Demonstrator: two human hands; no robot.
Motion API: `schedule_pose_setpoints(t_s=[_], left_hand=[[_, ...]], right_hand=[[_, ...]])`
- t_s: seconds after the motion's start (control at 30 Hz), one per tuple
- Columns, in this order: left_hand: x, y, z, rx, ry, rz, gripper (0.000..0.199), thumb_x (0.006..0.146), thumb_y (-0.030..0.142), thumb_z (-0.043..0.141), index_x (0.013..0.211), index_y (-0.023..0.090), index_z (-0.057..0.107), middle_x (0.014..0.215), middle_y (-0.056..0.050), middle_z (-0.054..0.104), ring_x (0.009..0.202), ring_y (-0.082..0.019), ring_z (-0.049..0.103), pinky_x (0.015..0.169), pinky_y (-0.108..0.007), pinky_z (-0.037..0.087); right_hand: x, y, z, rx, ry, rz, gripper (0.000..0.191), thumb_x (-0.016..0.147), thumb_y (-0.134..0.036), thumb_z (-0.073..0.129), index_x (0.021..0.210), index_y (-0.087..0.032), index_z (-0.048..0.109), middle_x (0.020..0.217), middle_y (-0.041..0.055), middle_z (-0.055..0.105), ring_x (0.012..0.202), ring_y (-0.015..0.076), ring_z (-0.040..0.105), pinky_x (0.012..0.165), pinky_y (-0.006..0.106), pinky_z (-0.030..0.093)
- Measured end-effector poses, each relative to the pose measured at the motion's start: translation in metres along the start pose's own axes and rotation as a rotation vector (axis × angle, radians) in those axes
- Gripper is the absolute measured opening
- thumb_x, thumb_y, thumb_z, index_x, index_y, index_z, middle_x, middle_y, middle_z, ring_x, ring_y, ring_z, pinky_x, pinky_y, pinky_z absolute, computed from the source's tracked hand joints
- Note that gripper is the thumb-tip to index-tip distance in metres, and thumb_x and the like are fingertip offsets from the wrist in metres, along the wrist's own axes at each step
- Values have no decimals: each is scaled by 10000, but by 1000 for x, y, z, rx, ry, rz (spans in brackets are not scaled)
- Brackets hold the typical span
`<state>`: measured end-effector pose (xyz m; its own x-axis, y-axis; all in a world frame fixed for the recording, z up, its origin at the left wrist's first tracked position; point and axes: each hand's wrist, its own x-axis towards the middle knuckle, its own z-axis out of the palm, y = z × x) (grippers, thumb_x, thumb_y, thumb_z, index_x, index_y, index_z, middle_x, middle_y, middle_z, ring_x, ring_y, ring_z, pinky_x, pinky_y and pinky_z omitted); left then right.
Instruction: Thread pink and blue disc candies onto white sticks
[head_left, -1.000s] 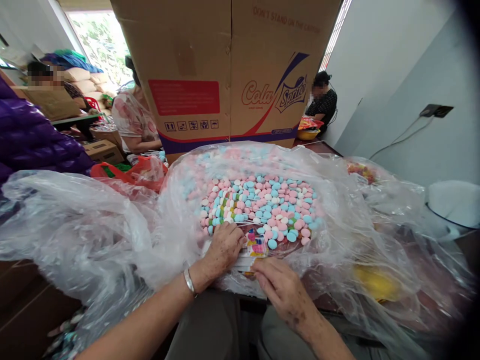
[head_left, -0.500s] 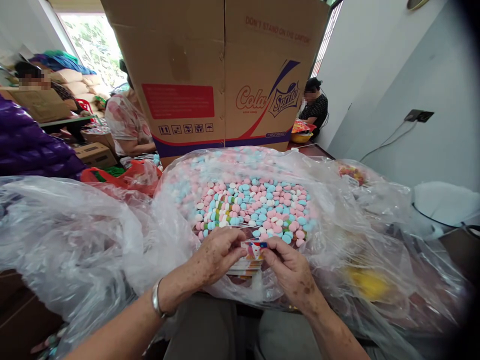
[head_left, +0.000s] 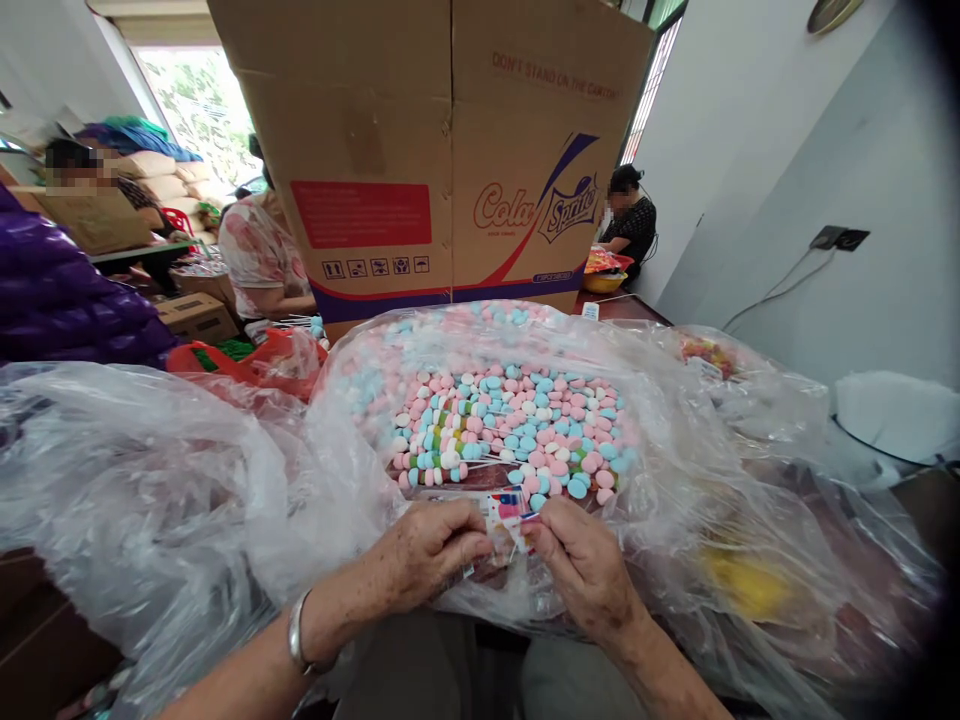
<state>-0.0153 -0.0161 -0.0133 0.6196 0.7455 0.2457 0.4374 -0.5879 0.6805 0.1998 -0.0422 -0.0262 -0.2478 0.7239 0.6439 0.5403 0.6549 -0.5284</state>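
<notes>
My left hand (head_left: 431, 555), with a silver bangle on its wrist, is closed with thumb and fingers on the left side of a small printed wrapper (head_left: 504, 508) in white, red and blue. The right side of the wrapper is pinched between the thumb and fingers of my right hand (head_left: 589, 570). Whether anything is inside it, I cannot tell. Just beyond both hands lies a heap of pink, blue and white candies (head_left: 532, 430), in a large clear plastic bag. Several candies on white sticks (head_left: 442, 440) lie in rows at the left of the heap.
Behind the heap stands a tall cardboard carton (head_left: 390, 130). Crumpled clear plastic (head_left: 150, 480) spreads at both sides. To the left are a red bag (head_left: 259, 365) and a purple sack (head_left: 67, 290). Other people sit beyond the carton, one at the right (head_left: 634, 215).
Both hands have come lower in the view, nearer to me, and the wrapper between them is now tilted. The stack of printed pieces beneath them is now mostly hidden.
</notes>
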Motion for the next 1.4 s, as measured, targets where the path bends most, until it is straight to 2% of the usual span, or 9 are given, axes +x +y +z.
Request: schedule_pose_setpoints(t_s=[0.17,0.23,0.4,0.53,0.7,0.87,1.03,1.2,1.4], left_hand=[[-24,-11,2,34,87,112,262,1000,275,406,822,186,576,702,12,593,632,-116,528,594,-211,380],[-34,-14,2,67,132,117,252,1004,278,397,842,190,569,714,8,589,636,-118,524,596,-211,383],[-50,-16,-3,-1,159,4,259,988,307,445,789,197,570,657,23,572,587,-107,506,561,-195,377],[-56,-19,-5,-57,174,-8,275,991,303,421,796,191,579,673,10,585,611,-113,526,586,-196,399],[-58,-20,-7,-92,204,-55,276,984,284,414,778,189,572,661,13,572,598,-109,512,575,-193,398],[-56,-20,-15,-164,275,-162,277,962,304,442,767,181,596,647,13,571,566,-104,495,533,-196,394],[-58,-25,-23,-203,267,-220,302,963,330,428,776,177,610,622,16,554,529,-98,464,489,-199,376],[-59,-27,-30,-178,247,-207,289,952,346,444,826,172,638,700,-13,621,605,-113,514,557,-210,417],[-55,-23,-34,-215,131,-220,306,957,365,416,842,169,621,731,-22,632,618,-117,520,573,-217,417]], right_hand=[[18,4,-4,93,-163,125,368,1012,-322,337,742,-198,554,658,2,567,606,131,534,555,240,407],[33,13,3,-29,-181,167,297,1005,-284,353,860,-197,597,785,25,642,712,153,583,635,259,450],[62,44,42,-635,-405,-21,136,866,-80,540,873,-172,640,878,96,687,860,240,589,732,337,459],[66,57,64,-698,-414,-55,174,772,-7,611,858,-153,651,893,137,679,880,284,589,751,379,452],[68,58,64,-672,-406,-89,180,801,-8,575,774,-167,654,807,107,681,849,269,604,761,375,452],[64,57,39,-556,-328,-66,265,929,-93,439,943,-174,691,944,85,728,906,221,650,824,356,495],[47,48,-24,-146,-92,97,266,970,-299,444,1056,-220,684,978,60,717,876,194,666,757,327,539],[31,39,-76,-103,-139,10,220,951,-314,499,1040,-264,694,905,39,700,829,181,649,715,301,513],[25,39,-90,-154,-244,-87,206,944,-260,507,1060,-261,677,821,54,652,795,196,589,706,327,501]])
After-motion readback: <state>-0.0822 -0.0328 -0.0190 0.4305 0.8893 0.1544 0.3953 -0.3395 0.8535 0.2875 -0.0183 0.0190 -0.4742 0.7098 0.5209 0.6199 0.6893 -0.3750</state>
